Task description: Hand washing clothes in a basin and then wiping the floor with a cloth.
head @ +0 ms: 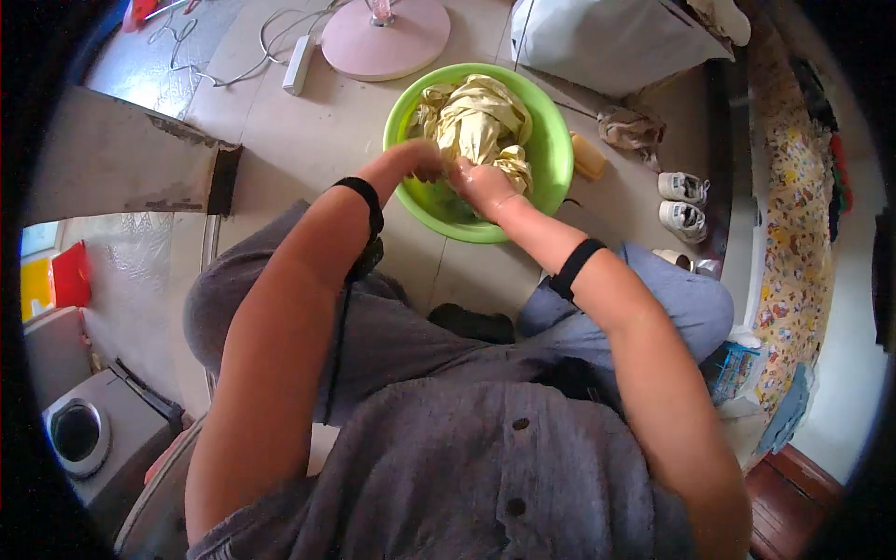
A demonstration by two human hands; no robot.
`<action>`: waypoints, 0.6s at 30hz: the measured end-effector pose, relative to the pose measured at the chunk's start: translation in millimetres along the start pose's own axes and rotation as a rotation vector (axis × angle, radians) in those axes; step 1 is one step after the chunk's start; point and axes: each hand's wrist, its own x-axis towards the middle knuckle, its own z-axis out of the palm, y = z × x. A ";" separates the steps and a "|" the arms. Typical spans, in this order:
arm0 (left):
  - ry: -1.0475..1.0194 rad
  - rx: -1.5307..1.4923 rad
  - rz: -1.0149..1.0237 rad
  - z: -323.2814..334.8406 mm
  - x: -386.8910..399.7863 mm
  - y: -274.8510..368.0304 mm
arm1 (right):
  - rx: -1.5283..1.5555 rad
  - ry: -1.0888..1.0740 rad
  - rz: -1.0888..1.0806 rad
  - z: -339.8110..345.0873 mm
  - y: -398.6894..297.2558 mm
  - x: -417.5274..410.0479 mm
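A round green plastic basin (556,150) stands on the tiled floor in front of my knees. In it lies a bunched, wet-looking pale yellow cloth (476,119), with some water showing near the basin's front. My left hand (423,161) is over the basin's left front part at the cloth's near edge; it is blurred, and its grip cannot be made out. Close beside it, my right hand (483,185) is closed on the near part of the cloth. Both forearms wear black bands.
A power strip (299,65) with cables and a round pink base (386,38) lie beyond the basin. At its right are a yellowish block (588,157), a crumpled brown cloth (631,129) and white shoes (682,220). A wall end (224,178) juts in at left.
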 end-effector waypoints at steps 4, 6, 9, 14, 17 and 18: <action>0.538 0.347 0.263 -5.6 -10.5 6.4 | 0.325 0.053 -0.020 -7.5 -22.2 12.4; 0.698 0.376 0.370 0.3 -13.5 12.1 | 1.040 0.121 0.384 -17.4 -37.3 13.3; 0.968 0.323 0.730 8.9 11.2 -2.4 | 0.906 0.460 0.239 -0.6 -52.0 26.4; 0.873 0.717 0.516 9.4 9.6 30.4 | 1.070 0.159 0.262 27.2 -66.8 18.5; 0.972 0.650 0.396 -7.9 19.6 21.2 | 1.038 0.151 0.007 19.0 -48.8 16.7; 0.986 0.633 0.297 -12.8 24.6 -2.7 | 1.469 -0.174 0.294 -11.3 -40.9 25.6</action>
